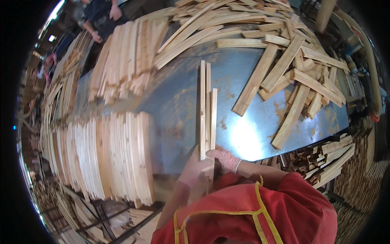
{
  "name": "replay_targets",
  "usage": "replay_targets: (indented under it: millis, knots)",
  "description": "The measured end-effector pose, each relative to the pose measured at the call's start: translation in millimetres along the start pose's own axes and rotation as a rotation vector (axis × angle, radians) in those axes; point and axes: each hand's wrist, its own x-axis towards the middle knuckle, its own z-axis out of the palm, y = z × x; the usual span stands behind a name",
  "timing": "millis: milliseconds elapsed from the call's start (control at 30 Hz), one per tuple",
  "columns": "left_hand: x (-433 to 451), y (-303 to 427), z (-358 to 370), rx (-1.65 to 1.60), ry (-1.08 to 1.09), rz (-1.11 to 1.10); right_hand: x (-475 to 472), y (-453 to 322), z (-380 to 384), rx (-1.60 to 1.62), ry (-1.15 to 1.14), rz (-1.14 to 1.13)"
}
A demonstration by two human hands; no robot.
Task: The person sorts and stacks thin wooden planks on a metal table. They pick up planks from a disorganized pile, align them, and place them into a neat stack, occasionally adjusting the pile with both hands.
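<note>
Three narrow wooden slats (208, 103) stand on edge side by side in front of me, their far ends at uneven lengths. My left hand (195, 166) grips them from the left near their close ends. From the right, my right hand (224, 157), in a pale reddish knit glove, closes on the same slats. Their near ends run down towards my red apron (219, 210) and are partly hidden by my hands. Beneath them is a metal tabletop (176, 137) dusted with sawdust.
A tight row of slats on edge (103, 155) fills the table's left side, with another stack (128, 58) behind it. Loose boards (304, 82) lie jumbled at the right and a heap (231, 18) at the back. A co-worker's hand (97, 37) shows at the far left.
</note>
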Motion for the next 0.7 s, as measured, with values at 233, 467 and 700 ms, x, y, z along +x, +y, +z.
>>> replay_targets:
  millis: [233,467,700]
  knots:
    - [-143,-76,-58,-0.254,0.106,-0.022,45,-4,65,-1.143,0.018,0.052]
    - [-181,-141,-133,1.291,0.738,0.018,125,49,175,-1.282,-0.192,0.061]
    - [-134,-72,-116,1.254,0.947,0.062,146,-43,102,-1.413,-0.167,-0.418]
